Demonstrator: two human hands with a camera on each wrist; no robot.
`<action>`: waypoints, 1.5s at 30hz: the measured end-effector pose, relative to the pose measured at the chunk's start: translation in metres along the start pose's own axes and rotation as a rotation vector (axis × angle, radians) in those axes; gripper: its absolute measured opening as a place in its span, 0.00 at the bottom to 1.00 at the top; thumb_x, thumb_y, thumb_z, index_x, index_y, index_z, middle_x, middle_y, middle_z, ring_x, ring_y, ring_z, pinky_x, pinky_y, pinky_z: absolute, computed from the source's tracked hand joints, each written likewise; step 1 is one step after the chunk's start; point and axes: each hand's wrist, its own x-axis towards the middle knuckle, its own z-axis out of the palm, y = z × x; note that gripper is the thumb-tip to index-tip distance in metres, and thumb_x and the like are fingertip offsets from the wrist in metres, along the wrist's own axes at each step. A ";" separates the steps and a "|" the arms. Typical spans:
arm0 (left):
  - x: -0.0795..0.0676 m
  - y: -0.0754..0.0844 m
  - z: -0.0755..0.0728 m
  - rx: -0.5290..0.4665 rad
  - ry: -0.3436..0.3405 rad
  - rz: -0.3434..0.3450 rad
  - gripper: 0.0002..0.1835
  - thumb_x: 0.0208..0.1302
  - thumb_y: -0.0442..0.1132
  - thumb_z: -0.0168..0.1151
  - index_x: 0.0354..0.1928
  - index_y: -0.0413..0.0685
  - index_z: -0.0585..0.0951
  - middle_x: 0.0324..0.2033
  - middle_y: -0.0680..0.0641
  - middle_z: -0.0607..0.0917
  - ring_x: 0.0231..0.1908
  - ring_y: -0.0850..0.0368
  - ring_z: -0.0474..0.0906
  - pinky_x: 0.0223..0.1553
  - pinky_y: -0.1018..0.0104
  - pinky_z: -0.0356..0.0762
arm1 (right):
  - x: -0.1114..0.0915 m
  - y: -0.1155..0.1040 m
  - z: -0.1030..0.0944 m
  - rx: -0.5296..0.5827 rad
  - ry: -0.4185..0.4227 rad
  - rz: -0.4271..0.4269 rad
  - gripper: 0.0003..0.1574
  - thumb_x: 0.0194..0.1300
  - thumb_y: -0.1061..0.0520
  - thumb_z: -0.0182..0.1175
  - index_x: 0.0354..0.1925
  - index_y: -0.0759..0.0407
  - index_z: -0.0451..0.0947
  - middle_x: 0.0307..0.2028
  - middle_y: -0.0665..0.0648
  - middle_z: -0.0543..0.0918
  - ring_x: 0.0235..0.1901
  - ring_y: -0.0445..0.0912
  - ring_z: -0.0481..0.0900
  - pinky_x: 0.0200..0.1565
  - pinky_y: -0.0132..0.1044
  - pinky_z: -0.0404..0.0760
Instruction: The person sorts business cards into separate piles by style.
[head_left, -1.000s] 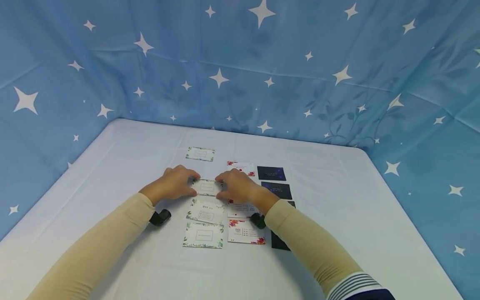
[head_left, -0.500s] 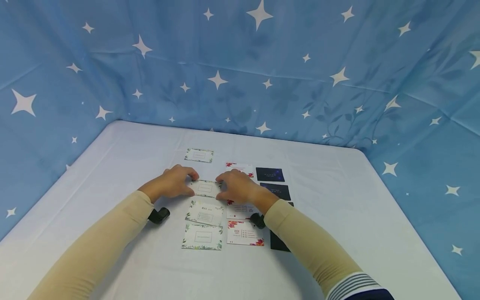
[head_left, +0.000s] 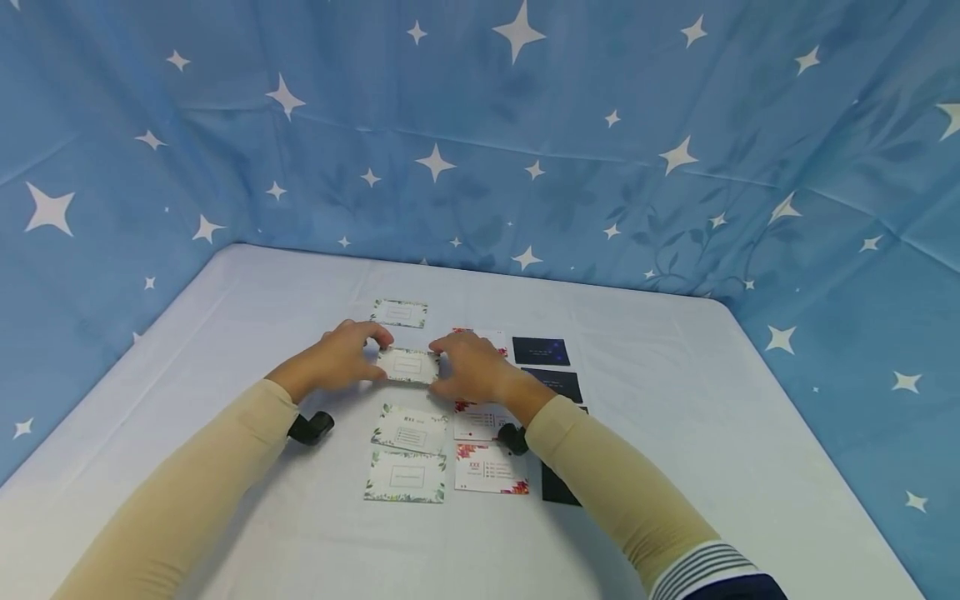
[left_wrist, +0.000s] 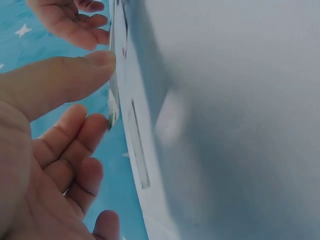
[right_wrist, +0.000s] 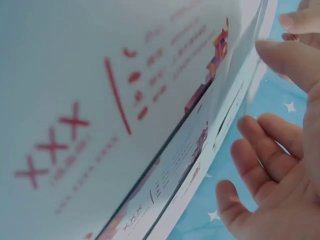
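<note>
A white business card with a green leaf border (head_left: 407,365) is raised off the white table between my two hands. My left hand (head_left: 341,358) grips its left side between thumb and fingers. Its right side is pinched by my right hand (head_left: 474,367). The left wrist view catches the card (left_wrist: 114,92) nearly edge-on at the thumb and fingertips. In the right wrist view the card (right_wrist: 254,82) appears as a thin pale strip. Another leaf-bordered card (head_left: 399,313) lies beyond it, and two lie nearer: one with printed text (head_left: 409,428), one with a plain box (head_left: 405,477).
A column of red-flowered cards (head_left: 491,468) lies right of the leaf-bordered ones, partly under my right hand and wrist. Farther right runs a column of dark cards (head_left: 542,351), partly covered by my right forearm. A blue star-patterned curtain (head_left: 600,150) stands behind the table (head_left: 660,375).
Both hands have lifted the leaf-bordered card and shifted it slightly away and left, widening the gap to the text card below it. The other cards have stayed in place.
</note>
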 end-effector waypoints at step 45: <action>0.080 -0.043 -0.022 -0.004 0.026 -0.082 0.31 0.69 0.34 0.61 0.73 0.40 0.66 0.70 0.33 0.66 0.71 0.35 0.56 0.69 0.44 0.54 | 0.105 0.015 0.000 0.265 0.075 0.248 0.36 0.68 0.50 0.65 0.71 0.56 0.68 0.68 0.55 0.72 0.69 0.52 0.65 0.66 0.56 0.59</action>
